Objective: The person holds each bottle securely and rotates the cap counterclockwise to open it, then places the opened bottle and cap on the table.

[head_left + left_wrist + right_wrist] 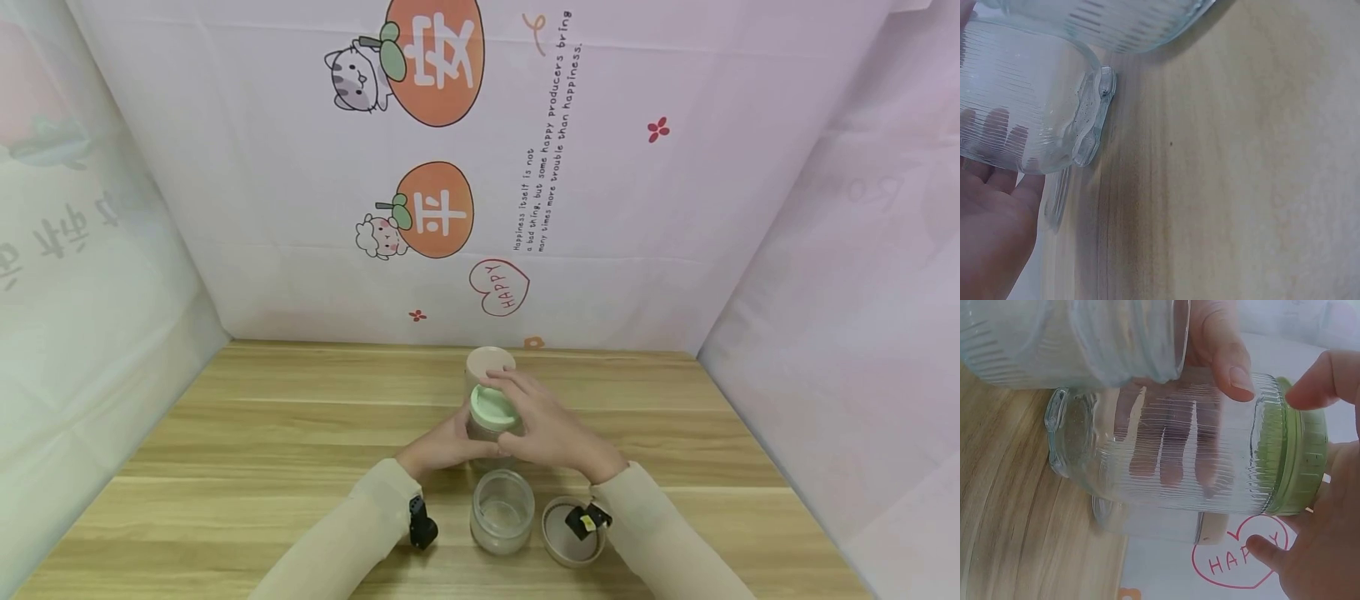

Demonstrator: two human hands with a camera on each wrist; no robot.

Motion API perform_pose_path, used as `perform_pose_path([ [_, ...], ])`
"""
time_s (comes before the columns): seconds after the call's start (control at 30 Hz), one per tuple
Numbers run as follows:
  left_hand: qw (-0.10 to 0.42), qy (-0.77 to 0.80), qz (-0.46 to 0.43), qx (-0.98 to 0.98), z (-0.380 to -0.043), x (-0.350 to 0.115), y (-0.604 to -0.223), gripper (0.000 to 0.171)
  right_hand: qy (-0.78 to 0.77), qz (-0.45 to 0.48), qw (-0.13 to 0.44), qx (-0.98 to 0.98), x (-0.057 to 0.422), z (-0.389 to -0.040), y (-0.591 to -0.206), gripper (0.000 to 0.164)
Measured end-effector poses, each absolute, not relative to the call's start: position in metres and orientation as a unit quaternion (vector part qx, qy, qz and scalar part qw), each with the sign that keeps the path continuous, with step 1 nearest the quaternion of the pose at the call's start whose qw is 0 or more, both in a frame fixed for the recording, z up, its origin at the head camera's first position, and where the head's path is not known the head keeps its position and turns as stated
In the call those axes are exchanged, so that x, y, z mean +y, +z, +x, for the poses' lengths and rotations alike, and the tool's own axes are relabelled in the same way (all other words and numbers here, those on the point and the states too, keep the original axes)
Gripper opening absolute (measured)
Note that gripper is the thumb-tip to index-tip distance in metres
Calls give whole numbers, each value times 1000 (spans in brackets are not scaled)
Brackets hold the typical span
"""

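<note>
A ribbed clear glass jar point(1172, 444) with a green screw lid point(489, 406) stands upright on the wooden table in the head view. My left hand point(448, 442) grips its body, fingers wrapped behind the glass and thumb across the near side, as the right wrist view shows. From the other side my right hand point(555, 429) holds the green lid, thumb at its near rim and fingers around the far edge. The little finger sticks out away from the lid in the right wrist view.
Nearer me stands an open glass jar point(502, 537). A beige lid point(558, 542) lies right of it, partly under my right wrist camera. Close behind the green-lidded jar is another jar with a beige lid point(491, 358). A printed white cloth point(600, 275) rises at the table's back edge.
</note>
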State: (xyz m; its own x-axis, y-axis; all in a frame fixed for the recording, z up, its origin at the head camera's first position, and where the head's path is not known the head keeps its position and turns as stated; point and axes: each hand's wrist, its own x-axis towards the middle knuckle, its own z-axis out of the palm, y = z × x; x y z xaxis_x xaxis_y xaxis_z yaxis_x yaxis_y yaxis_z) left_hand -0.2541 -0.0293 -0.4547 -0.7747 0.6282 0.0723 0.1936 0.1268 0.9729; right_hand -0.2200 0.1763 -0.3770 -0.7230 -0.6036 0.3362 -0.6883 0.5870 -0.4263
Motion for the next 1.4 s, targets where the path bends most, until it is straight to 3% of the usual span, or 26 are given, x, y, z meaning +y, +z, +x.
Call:
perform_pose_path([
  [0.5, 183, 603, 315, 710, -253, -29, -453, 93, 199, 311, 150, -917, 167, -219, -373, 82],
  [0.77, 192, 608, 319, 701, -254, -27, -454, 87, 152, 274, 149, -938, 165, -218, -371, 86],
  [1.4, 189, 608, 321, 701, -253, -27, -453, 88, 153, 274, 135, -940, 161, -218, -369, 75],
])
